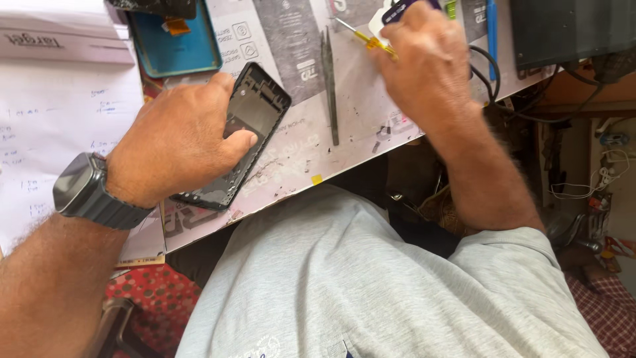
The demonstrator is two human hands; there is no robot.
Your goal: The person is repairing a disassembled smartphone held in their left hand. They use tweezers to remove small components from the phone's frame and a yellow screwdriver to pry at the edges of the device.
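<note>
Grey-shirted lap fills the lower frame below the worn white work mat (291, 156), whose near edge runs diagonally. At centre left, the left hand (175, 142) closes over a black phone frame (255, 116). Upper right, the right hand (424, 59) grips a yellow-handled screwdriver (364, 40); tweezers (329, 79) lie between.

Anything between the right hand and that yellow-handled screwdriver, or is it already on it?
Nothing visible in the way. The right hand is already at the screwdriver. The tweezers lie apart, toward the phone frame under the left hand.
</note>
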